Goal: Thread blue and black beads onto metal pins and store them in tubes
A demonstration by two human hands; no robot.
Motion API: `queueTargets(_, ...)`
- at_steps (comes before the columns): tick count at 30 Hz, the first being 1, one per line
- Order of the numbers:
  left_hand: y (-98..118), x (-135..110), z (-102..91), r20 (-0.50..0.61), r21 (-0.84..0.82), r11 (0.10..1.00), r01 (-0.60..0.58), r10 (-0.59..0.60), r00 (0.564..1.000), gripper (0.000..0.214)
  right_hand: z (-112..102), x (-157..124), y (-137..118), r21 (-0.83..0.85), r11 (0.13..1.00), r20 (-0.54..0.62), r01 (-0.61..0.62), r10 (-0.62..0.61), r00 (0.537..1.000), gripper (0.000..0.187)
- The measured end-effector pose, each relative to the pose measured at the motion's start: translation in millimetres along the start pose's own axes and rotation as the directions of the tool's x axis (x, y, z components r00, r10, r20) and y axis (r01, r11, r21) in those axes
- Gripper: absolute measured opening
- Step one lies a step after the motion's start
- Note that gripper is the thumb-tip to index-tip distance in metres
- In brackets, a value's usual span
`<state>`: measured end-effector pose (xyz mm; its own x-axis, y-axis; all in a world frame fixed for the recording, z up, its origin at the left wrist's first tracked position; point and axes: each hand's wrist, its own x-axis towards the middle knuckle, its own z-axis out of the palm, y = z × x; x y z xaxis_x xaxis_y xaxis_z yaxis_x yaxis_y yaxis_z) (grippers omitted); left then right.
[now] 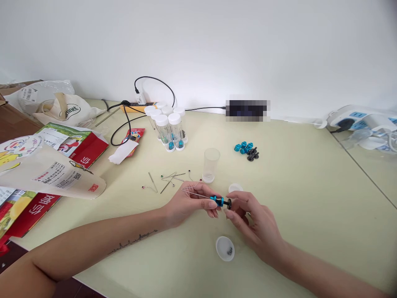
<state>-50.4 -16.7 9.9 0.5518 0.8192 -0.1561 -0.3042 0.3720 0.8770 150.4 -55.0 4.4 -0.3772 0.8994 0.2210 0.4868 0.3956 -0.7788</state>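
My left hand (195, 199) pinches a small blue metal spool-shaped part (217, 201), and a thin bent wire (195, 193) runs out of it to the left. A black disc-headed pin (229, 204) sticks out of the part's right end. My right hand (252, 219) has thumb and forefinger closed around the rim of that disc. Just behind the hands stand an open clear tube (211, 163) and a white cap (235, 187). In front lies another white cap (221, 249), upturned, with tiny grey metal pieces (230, 251) inside.
Several thin wires and rods (169, 180) lie left of the tube. Capped clear tubes (170, 128) cluster farther back. To the right are loose blue parts (243, 147) and black disc pins (253, 154). Bags (71, 174), a power strip (359, 120) and cables (128, 120) line the edges.
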Motion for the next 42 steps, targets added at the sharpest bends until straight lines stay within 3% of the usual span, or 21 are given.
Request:
queueTargets(16,-0.3,-0.1,-0.3,0.015,-0.003,1.000,-0.005,0.005,1.000,0.018,1.3,0.3,1.4,0.002,1.000,-0.020,0.031,-0.031,0.999,0.018)
queueTargets(23,0.8,-0.9,0.6,0.025,-0.001,1.000,-0.008,0.008,1.000,0.016,-1.5,0.5,-0.7,0.004,1.000,0.017,-0.021,0.021,1.000,0.009)
queueTargets(28,0.1,-0.5,-0.1,0.020,-0.014,1.000,-0.012,0.013,1.000,0.016,-0.7,1.2,-0.2,0.014,1.000,0.022,-0.019,0.019,1.000,0.016)
queueTargets(37,0.5,-0.6,0.1,0.032,-0.002,1.000,-0.020,0.020,0.999,0.016,-1.6,0.3,-1.3,0.013,1.000,0.036,-0.027,0.026,0.999,0.005)
queueTargets(42,0.5,-0.5,-0.1,0.026,-0.011,1.000,-0.016,0.017,1.000,0.016,-0.5,1.2,0.2,0.023,1.000,0.044,-0.021,0.020,0.999,0.018)
